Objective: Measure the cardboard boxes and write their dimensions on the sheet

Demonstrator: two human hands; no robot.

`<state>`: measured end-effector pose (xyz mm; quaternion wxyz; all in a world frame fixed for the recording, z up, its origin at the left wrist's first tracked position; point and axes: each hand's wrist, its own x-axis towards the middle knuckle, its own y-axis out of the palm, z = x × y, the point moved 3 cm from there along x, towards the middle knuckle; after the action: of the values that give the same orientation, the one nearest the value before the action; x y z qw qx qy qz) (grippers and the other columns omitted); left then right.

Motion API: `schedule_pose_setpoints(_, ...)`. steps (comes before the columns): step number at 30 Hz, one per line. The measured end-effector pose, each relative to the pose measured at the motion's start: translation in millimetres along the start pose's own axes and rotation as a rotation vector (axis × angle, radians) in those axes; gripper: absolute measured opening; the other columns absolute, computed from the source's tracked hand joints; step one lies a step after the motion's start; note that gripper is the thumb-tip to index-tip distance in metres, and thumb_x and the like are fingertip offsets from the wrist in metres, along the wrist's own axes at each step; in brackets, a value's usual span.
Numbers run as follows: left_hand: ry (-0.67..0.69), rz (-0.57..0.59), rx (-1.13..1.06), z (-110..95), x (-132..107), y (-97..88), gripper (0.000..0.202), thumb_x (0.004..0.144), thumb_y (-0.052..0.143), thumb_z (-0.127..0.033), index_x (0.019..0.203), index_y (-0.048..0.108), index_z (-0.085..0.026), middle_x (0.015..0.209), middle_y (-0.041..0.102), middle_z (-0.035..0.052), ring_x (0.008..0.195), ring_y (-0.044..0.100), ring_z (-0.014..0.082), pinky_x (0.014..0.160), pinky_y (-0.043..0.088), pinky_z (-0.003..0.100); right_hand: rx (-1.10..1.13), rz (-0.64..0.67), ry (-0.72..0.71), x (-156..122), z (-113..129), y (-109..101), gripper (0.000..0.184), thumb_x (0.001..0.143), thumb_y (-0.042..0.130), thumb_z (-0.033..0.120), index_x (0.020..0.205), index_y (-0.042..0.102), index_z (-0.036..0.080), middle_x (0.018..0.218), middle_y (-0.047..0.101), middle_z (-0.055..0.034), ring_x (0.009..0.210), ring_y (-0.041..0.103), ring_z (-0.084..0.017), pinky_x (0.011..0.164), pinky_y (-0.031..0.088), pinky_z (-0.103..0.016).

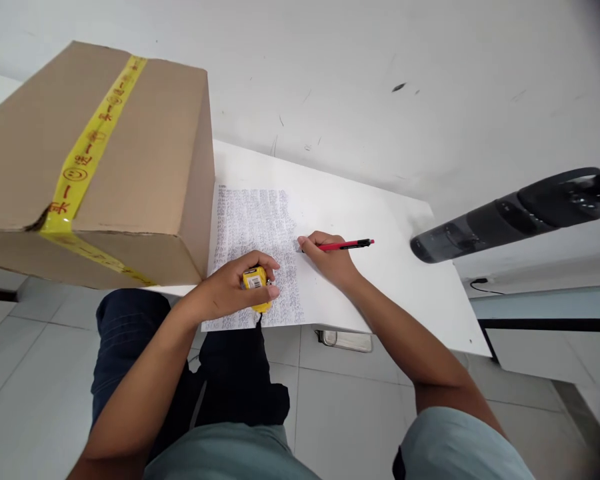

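Pinches a red pen (344, 245) between the thumb and first fingers (310, 241) of the right hand (333, 263), fingers clenched on the lower barrel, tip down at the right edge of the writing, black-capped end pointing right. Rests that hand on the surface just beside the sheet's right side.

Grasps a small yellow case (257, 283) in the left hand (230, 290), fingers (266, 261) curled over its far side, thumb along its near side, a white barcode label facing up between them. Presses the case onto the near part of a sheet of paper (260, 220), with a short dark cord showing below it at the front edge.

Holds both hands over a sheet densely covered in small bluish handwriting from its far edge almost to its near one. Has it lying flat at the front left of a white worktop (410, 280), near edge level with the worktop's front.

Has a large cardboard box (145, 173) standing at the sheet's left side, touching or just beside it, sealed with yellow tape (87, 150) printed in red.

Has a dark cylindrical device (505, 220) jutting in from the right, above the worktop's far right corner; cannot tell whether propped on anything.

Faces a scuffed white wall (380, 80). Sits with dark-trousered legs (125, 347) over pale floor tiles (340, 413), with a black cloth or bag (240, 380) below the worktop's front edge.
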<state>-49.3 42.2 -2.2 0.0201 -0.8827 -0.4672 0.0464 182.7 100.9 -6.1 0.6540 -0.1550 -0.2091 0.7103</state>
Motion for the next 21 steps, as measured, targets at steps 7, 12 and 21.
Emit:
schedule_pose_setpoints(7,0.001,0.004,0.027,-0.2,-0.3,0.0,0.039,0.086,0.073,-0.049,0.115,0.062,-0.025,0.103,0.063,0.0002,0.085,0.062,0.0141,0.072,0.052,0.027,0.008,0.033,-0.011,-1.4,-2.0,-0.9,0.045,0.087,0.066,0.053,0.057,0.055,0.022,0.058,0.053,0.0012,0.057,0.046,-0.014,0.053,0.036,-0.03)
schedule_pose_setpoints(12,0.003,0.003,0.017,-0.3,0.1,0.3,0.041,0.086,0.074,-0.05,0.114,0.062,-0.024,0.104,0.063,0.0014,0.086,0.062,0.0148,0.072,0.053,0.027,0.0,0.026,-0.012,-1.9,-0.8,-0.6,0.044,0.088,0.064,0.053,0.058,0.057,0.021,0.06,0.056,-0.0001,0.059,0.048,-0.015,0.055,0.037,-0.03)
schedule_pose_setpoints(21,0.012,0.021,0.022,0.5,-1.0,0.2,0.038,0.087,0.074,-0.051,0.113,0.061,-0.027,0.105,0.061,0.0001,0.087,0.06,0.0138,0.074,0.052,0.027,-0.022,0.018,-0.013,-1.4,-1.3,-2.3,0.042,0.087,0.063,0.049,0.057,0.056,0.022,0.056,0.051,0.0019,0.056,0.044,-0.014,0.053,0.036,-0.029)
